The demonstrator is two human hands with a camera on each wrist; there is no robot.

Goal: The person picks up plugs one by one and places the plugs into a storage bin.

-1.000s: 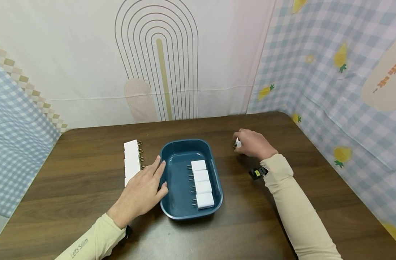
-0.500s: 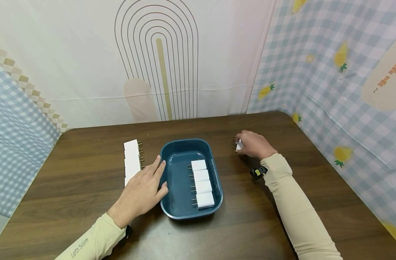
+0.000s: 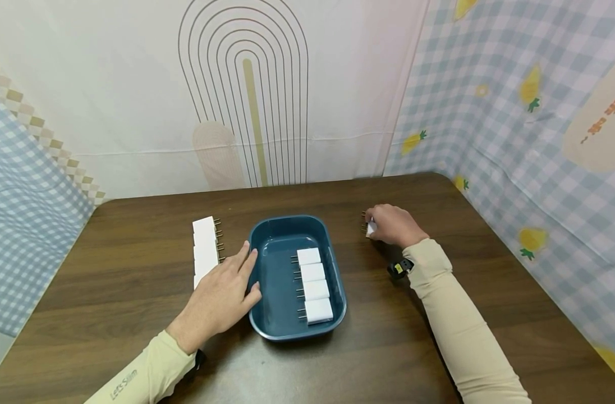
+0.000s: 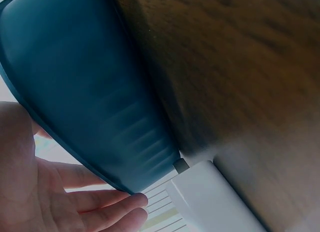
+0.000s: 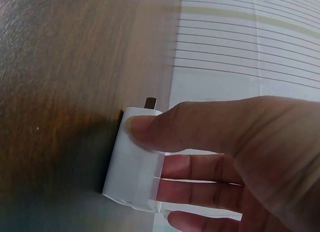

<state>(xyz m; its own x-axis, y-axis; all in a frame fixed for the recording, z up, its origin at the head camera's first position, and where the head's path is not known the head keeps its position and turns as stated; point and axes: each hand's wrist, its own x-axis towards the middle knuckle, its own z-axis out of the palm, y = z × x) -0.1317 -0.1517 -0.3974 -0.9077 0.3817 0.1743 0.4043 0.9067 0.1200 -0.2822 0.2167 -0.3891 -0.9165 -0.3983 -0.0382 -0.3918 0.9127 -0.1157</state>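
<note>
A dark blue tray (image 3: 274,292) holds several white plug adapters (image 3: 316,290) in a column at its right side, prongs facing left. My left hand (image 3: 216,297) lies with spread, fairly straight fingers against the tray's left rim; in the left wrist view that hand (image 4: 55,192) touches the tray's wall (image 4: 90,82). On the right, my right hand (image 3: 395,224) pinches a white adapter (image 3: 371,229) standing on the table, partly hidden by fingers. The right wrist view shows the thumb of the hand (image 5: 240,142) on the adapter's face (image 5: 131,162), with one metal prong visible.
Left of the tray, more white adapters (image 3: 205,247) form a column on the brown wooden table (image 3: 110,280), prongs facing right, its near end hidden by my left hand. A patterned white cloth (image 3: 136,112) hangs behind the table, and a checked cloth (image 3: 504,140) at the right.
Over the last second my right hand has shifted slightly, and more prongs show beside its fingers. My left hand, the tray and the adapters in it have not moved.
</note>
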